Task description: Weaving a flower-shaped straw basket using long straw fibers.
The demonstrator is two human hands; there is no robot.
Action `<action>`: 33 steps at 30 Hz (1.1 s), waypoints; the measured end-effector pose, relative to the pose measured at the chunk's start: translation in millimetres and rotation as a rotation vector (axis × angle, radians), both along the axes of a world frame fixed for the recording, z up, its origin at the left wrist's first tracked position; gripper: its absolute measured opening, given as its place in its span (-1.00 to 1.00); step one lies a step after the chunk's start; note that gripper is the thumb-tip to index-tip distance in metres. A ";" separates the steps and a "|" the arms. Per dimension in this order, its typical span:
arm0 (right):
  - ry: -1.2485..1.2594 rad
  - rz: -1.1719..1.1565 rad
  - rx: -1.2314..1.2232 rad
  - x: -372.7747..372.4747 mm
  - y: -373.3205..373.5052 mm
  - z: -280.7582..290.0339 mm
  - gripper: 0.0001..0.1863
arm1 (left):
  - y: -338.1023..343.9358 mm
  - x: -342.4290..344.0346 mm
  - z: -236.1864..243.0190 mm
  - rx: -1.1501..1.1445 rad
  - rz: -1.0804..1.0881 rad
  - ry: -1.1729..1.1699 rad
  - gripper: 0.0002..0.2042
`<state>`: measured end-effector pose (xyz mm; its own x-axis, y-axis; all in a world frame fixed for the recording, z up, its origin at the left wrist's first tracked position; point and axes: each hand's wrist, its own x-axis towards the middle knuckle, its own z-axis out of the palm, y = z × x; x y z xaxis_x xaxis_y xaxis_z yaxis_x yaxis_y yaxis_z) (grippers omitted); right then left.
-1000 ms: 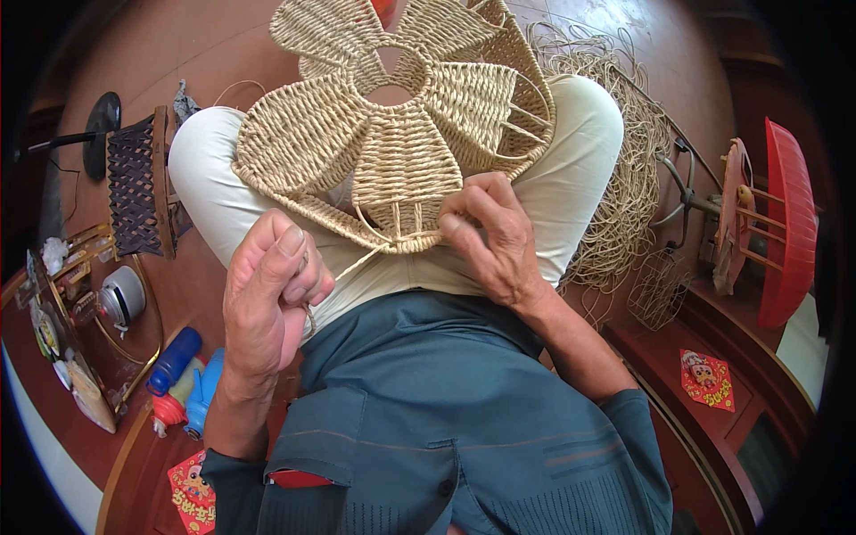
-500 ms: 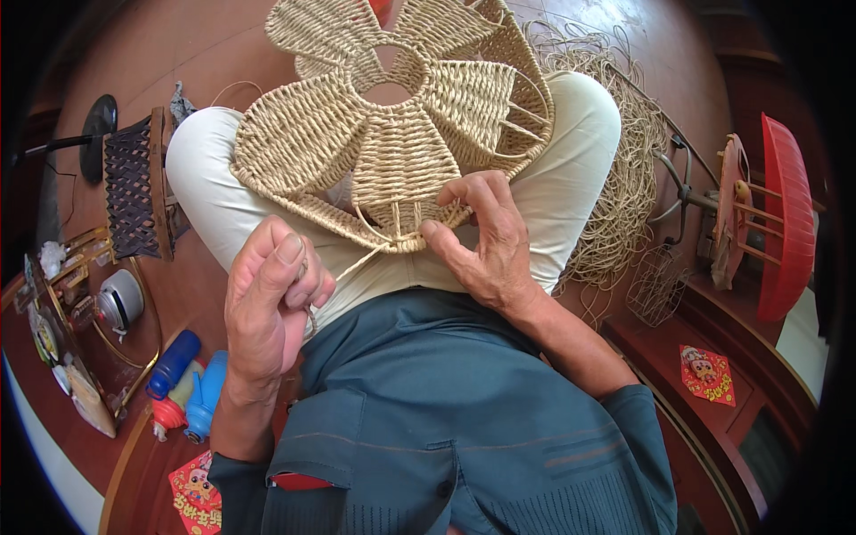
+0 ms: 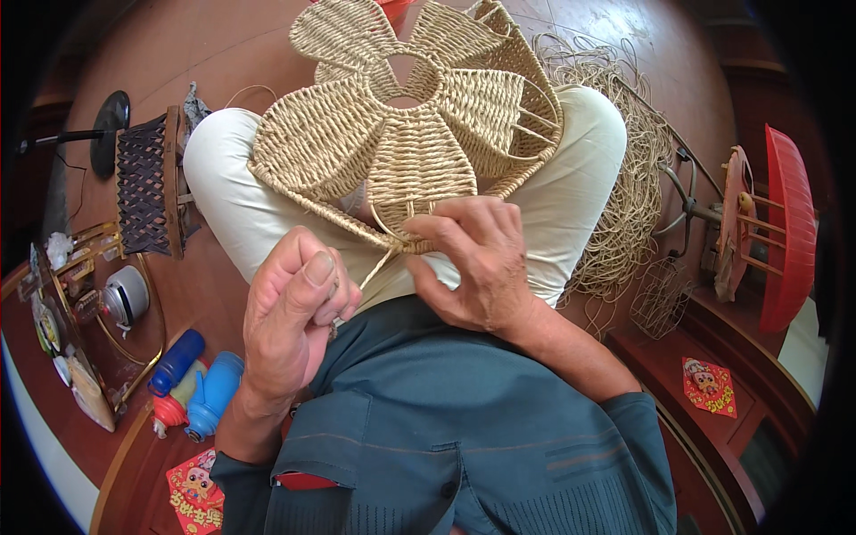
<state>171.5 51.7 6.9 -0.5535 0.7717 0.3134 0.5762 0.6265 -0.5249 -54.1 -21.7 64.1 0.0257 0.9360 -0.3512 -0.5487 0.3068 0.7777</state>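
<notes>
A flower-shaped straw-coloured woven basket [image 3: 423, 165] lies across my lap, its petals spread around a round central hole. From its near rim a twisted straw cord [image 3: 380, 266] runs down taut to my left hand [image 3: 299, 308], which is closed in a fist around it. My right hand [image 3: 481, 259] curls its fingers over the near rim, just right of where the cord meets it. The thumb sits below that edge. Bare frame rods show beside the right petal and at the tip of the near petal, partly behind my fingers.
A large heap of loose cord [image 3: 615, 196] lies on the floor beyond my right knee. Further right is a red basin-like piece [image 3: 785, 227] by a wooden stool. To the left are a dark woven-strap seat [image 3: 147, 183], a fan base [image 3: 109, 134], and blue bottles [image 3: 214, 392].
The basket has shifted slightly right and down in the picture. My left hand has moved right, nearer the rim, still holding the cord. My right fingers have moved left along the rim.
</notes>
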 end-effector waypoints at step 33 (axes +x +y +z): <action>0.101 -0.009 -0.010 -10.1 6.1 -19.9 -0.85 | 56.6 -56.7 -13.4 0.075 0.085 1.042 -0.73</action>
<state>161.4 57.9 -13.0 -0.5123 0.7798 0.3599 0.5256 0.6160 -0.5867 -110.8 34.8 50.7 -0.3229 0.9408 -0.1032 0.3859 0.2304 0.8933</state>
